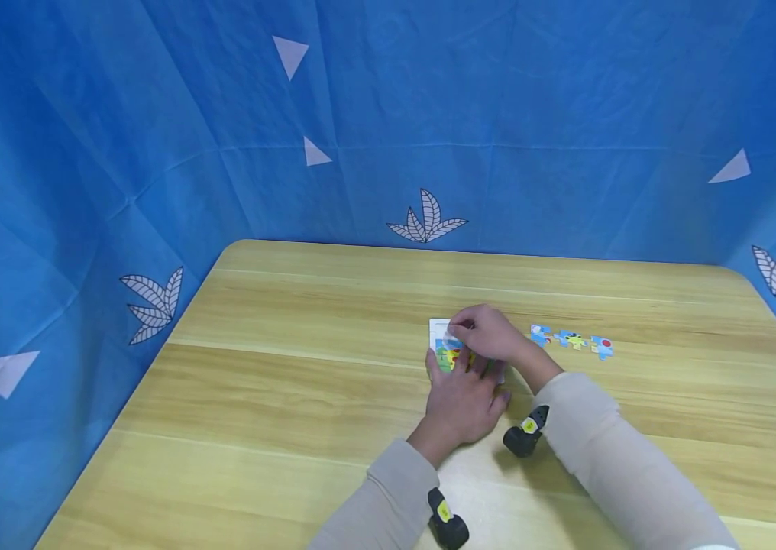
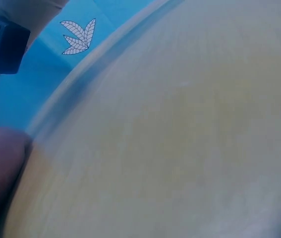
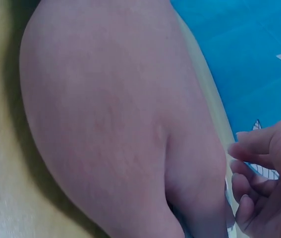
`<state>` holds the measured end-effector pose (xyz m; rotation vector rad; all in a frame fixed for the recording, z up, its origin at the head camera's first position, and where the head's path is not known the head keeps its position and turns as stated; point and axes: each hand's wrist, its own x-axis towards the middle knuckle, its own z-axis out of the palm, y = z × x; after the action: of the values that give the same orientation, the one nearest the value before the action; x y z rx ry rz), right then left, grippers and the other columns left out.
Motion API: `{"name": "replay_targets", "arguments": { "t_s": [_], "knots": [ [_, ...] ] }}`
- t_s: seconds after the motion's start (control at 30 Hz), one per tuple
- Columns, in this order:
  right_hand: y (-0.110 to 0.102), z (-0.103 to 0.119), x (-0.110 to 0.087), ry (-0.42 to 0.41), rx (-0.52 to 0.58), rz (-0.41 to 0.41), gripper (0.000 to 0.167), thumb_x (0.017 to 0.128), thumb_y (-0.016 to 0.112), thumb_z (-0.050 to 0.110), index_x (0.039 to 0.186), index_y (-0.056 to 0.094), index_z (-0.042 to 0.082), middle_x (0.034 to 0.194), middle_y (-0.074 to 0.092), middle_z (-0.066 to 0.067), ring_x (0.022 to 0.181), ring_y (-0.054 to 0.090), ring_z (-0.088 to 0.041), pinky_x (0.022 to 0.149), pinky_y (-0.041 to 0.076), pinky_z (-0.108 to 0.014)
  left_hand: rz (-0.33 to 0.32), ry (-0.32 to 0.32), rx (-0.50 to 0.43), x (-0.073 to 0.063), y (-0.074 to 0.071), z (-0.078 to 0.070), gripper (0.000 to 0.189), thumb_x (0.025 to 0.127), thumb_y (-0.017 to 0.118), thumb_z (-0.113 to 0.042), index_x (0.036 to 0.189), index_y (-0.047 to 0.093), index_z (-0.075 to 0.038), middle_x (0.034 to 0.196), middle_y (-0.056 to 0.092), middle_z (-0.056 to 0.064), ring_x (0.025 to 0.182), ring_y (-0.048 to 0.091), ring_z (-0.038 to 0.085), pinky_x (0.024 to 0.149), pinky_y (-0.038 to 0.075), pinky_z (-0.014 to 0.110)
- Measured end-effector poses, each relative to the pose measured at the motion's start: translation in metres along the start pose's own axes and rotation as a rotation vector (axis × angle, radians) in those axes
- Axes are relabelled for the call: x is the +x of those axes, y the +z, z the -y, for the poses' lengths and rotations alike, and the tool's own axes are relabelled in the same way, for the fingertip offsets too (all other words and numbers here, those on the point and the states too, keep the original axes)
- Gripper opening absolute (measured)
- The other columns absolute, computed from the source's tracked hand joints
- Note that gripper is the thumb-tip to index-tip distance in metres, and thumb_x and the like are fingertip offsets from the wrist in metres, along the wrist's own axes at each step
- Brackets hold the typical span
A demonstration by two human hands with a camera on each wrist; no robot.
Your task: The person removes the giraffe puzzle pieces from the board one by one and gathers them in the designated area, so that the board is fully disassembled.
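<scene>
A small puzzle board (image 1: 440, 328) with a white border and a colourful picture lies on the wooden table, partly covered by both hands. My left hand (image 1: 465, 401) rests palm down over its lower part, fingers spread. The back of that hand fills much of the right wrist view. Over the board's upper edge, my right hand (image 1: 487, 332) bends its fingers, thumb and forefinger tips close together. In the right wrist view the curled fingers of the right hand (image 3: 266, 178) show beside the left; I cannot tell whether they pinch a piece.
Three loose puzzle pieces lie in a row right of the board: a left one (image 1: 540, 334), a yellow-and-blue middle one (image 1: 573, 340) and one with a red dot (image 1: 603, 347). A blue patterned curtain (image 1: 388, 99) hangs behind the table (image 1: 292, 412). Black cameras sit at both wrists.
</scene>
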<state>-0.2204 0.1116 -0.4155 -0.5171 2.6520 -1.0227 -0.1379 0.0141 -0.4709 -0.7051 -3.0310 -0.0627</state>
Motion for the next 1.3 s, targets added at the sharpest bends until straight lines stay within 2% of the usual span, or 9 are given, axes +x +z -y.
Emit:
{"name": "replay_targets", "arguments": {
  "t_s": [0.2, 0.5, 0.9, 1.13, 1.3],
  "knots": [
    [0.004, 0.006, 0.003, -0.019, -0.017, 0.078, 0.017, 0.095, 0.055, 0.013, 0.1, 0.069, 0.005, 0.088, 0.067, -0.005, 0.073, 0.057, -0.014, 0.071, 0.047, -0.033, -0.005, 0.006, 0.003, 0.0, 0.001, 0.001, 0.052, 0.099, 0.018, -0.052, 0.146, 0.032, -0.036, 0.157, 0.02, -0.009, 0.144, 0.015, 0.019, 0.099, 0.016, 0.074],
    [0.008, 0.009, 0.004, -0.028, -0.028, 0.13, 0.017, 0.093, 0.057, 0.011, 0.103, 0.069, 0.004, 0.098, 0.068, -0.007, 0.084, 0.06, -0.017, 0.078, 0.049, -0.035, 0.005, 0.0, 0.002, 0.0, 0.0, 0.001, 0.051, 0.099, 0.021, -0.053, 0.143, 0.038, -0.036, 0.154, 0.027, -0.009, 0.143, 0.019, 0.019, 0.1, 0.015, 0.073],
    [0.01, 0.007, 0.005, -0.022, 0.018, 0.117, 0.01, 0.094, 0.057, 0.011, 0.099, 0.064, 0.006, 0.092, 0.063, -0.006, 0.079, 0.057, -0.017, 0.071, 0.047, -0.032, -0.009, 0.017, 0.023, 0.0, -0.002, 0.001, 0.05, 0.099, 0.021, -0.052, 0.14, 0.042, -0.035, 0.153, 0.029, -0.009, 0.142, 0.022, 0.019, 0.099, 0.017, 0.072],
    [0.011, 0.007, 0.004, -0.03, 0.03, 0.104, 0.008, 0.094, 0.057, 0.011, 0.097, 0.063, 0.007, 0.091, 0.063, -0.005, 0.08, 0.057, -0.018, 0.073, 0.046, -0.033, -0.011, 0.022, 0.032, 0.001, -0.001, 0.002, 0.049, 0.099, 0.02, -0.051, 0.138, 0.045, -0.035, 0.151, 0.032, -0.009, 0.141, 0.023, 0.018, 0.099, 0.017, 0.073],
    [0.011, 0.005, 0.005, -0.021, 0.026, 0.109, 0.007, 0.093, 0.058, 0.011, 0.097, 0.062, 0.008, 0.092, 0.063, -0.005, 0.083, 0.057, -0.018, 0.076, 0.047, -0.034, 0.001, 0.021, 0.017, 0.001, 0.0, 0.001, 0.05, 0.099, 0.02, -0.052, 0.139, 0.043, -0.035, 0.152, 0.03, -0.008, 0.141, 0.022, 0.019, 0.102, 0.013, 0.071]
  ]
}}
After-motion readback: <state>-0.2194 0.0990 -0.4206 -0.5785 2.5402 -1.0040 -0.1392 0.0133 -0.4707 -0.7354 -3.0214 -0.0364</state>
